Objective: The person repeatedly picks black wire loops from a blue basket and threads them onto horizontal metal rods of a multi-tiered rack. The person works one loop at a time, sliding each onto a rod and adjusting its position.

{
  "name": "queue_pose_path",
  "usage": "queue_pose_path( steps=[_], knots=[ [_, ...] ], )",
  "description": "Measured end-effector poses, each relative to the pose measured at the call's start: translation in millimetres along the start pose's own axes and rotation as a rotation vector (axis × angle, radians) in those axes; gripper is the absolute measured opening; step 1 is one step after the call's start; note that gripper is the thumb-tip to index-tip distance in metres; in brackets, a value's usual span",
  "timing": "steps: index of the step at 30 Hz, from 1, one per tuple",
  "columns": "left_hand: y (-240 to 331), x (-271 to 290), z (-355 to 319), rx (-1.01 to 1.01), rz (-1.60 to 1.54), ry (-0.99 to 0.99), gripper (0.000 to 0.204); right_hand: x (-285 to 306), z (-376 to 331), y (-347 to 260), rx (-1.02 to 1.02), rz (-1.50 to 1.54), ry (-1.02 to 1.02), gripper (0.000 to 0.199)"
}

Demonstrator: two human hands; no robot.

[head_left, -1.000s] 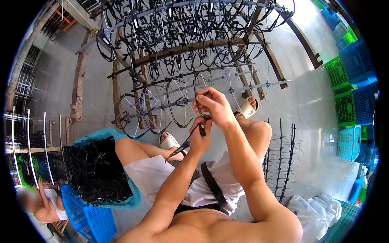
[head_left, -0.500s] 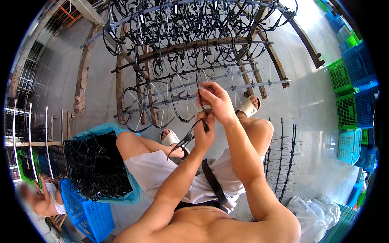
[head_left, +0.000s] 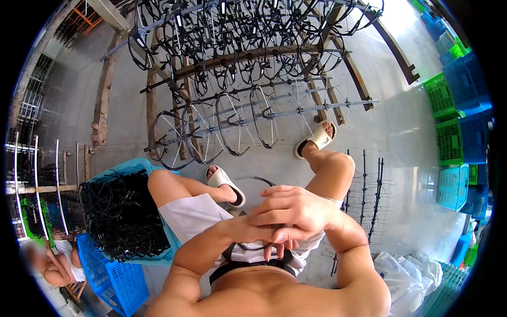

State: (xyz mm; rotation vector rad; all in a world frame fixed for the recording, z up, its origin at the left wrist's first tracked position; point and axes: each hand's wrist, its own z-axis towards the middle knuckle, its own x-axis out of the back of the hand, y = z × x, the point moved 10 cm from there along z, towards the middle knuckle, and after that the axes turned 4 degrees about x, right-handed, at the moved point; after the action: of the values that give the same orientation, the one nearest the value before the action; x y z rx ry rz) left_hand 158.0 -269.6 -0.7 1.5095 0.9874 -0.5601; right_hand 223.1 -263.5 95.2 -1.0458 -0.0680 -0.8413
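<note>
In front of my lap my two hands meet, the right lying over the left. My left hand (head_left: 253,230) is closed and mostly covered, with a few fingertips poking out below. A thin black flexible strip (head_left: 259,179) curves out beyond the hands, and part of it shows beneath them. My right hand (head_left: 290,211) has its fingers bent across the left hand; whatever is under them is hidden. On the nearest bars of the rack ahead hang several black loops, among them the rightmost loop (head_left: 264,119), apart from my hands.
A wooden and metal rack (head_left: 248,53) full of black loops stands ahead. A light blue basket (head_left: 169,248) heaped with black strips is at my left, beside a blue crate (head_left: 113,280) and a seated person (head_left: 66,259). Spiked rods (head_left: 377,195) and white bags (head_left: 404,280) lie to my right.
Both hands have come back from the rack to my lap, the right now over the left. The loop at the right hand now hangs on the bars. My right-side foot has shifted slightly.
</note>
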Motion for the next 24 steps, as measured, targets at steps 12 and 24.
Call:
queue_pose_path(
  steps=[12, 24],
  knots=[
    [71.9, 12.1, -59.0, -0.339, 0.992, 0.508, 0.017, -47.4, -67.6, 48.1, -0.732, 1.021, -0.291, 0.044],
    [96.2, 92.8, 19.8, -0.73, 0.854, 1.194, 0.019, 121.5, -62.6, 166.0, -0.717, 1.003, 1.011, 0.018]
  ],
)
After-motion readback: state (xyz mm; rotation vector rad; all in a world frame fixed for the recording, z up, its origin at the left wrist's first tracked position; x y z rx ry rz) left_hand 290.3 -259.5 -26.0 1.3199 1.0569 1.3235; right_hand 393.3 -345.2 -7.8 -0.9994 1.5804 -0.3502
